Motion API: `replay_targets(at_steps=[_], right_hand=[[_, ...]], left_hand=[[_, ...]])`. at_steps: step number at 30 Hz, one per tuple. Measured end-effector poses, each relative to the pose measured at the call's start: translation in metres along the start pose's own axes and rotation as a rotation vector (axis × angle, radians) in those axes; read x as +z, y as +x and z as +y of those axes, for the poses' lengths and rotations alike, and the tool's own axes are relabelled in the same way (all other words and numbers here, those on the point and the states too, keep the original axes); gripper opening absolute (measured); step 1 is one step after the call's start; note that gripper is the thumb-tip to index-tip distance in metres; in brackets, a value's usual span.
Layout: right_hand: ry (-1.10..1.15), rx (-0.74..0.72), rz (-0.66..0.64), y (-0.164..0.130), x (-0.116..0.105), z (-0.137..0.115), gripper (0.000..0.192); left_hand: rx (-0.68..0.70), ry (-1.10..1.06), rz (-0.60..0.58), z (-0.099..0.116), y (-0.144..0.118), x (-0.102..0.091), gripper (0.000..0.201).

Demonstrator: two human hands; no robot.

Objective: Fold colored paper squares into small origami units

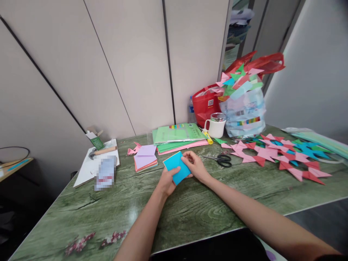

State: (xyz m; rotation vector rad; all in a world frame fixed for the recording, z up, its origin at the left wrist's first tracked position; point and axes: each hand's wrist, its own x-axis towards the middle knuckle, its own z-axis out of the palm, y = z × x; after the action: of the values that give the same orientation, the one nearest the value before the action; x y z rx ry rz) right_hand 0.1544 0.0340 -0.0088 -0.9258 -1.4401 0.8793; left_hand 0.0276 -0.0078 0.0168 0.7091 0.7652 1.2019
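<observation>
Between my two hands is a square stack of coloured paper (177,165), blue on top with a thin yellowish edge at its upper left. My left hand (168,180) is closed on its lower left side, thumb lying across the blue face. At the right edge, my right hand (195,165) pinches the paper with thumb and fingers. To the left of the hands lies a pile of square paper sheets (146,158), purple over orange. Black-handled scissors (224,160) rest just right of my right hand.
Folded pink, red, green and blue paper pieces (266,152) spread over the table's right. Behind stand a white mug (216,125), a red bag (206,105), a filled plastic bag (243,112) and green paper packs (179,134). A hammer (103,151) lies on a white board at left.
</observation>
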Motion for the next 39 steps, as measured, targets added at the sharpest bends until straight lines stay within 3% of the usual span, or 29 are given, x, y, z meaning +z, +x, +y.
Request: replay_targets(at_steps=[6, 9, 13, 19, 31, 39], right_hand=[[0.025, -0.019, -0.010, 0.001, 0.001, -0.004, 0.023], [0.078, 0.056, -0.061, 0.002, 0.000, -0.004, 0.026], [0.122, 0.140, -0.078, 0.004, -0.001, -0.001, 0.028], [0.138, 0.108, -0.069, 0.005, -0.003, 0.000, 0.026], [0.134, 0.142, 0.108, 0.008, -0.006, 0.002, 0.035], [0.075, 0.077, 0.139, 0.018, -0.020, 0.007, 0.025]], left_hand=[[0.026, 0.035, 0.043, -0.001, 0.003, -0.003, 0.040], [0.040, 0.047, 0.027, 0.000, 0.003, -0.003, 0.040], [0.045, 0.051, 0.005, 0.000, 0.003, -0.004, 0.048], [0.060, 0.053, 0.047, 0.001, 0.005, -0.007, 0.058], [-0.006, 0.023, -0.004, 0.010, 0.006, -0.009, 0.053], [-0.003, -0.016, 0.009, 0.017, 0.009, -0.012, 0.052]])
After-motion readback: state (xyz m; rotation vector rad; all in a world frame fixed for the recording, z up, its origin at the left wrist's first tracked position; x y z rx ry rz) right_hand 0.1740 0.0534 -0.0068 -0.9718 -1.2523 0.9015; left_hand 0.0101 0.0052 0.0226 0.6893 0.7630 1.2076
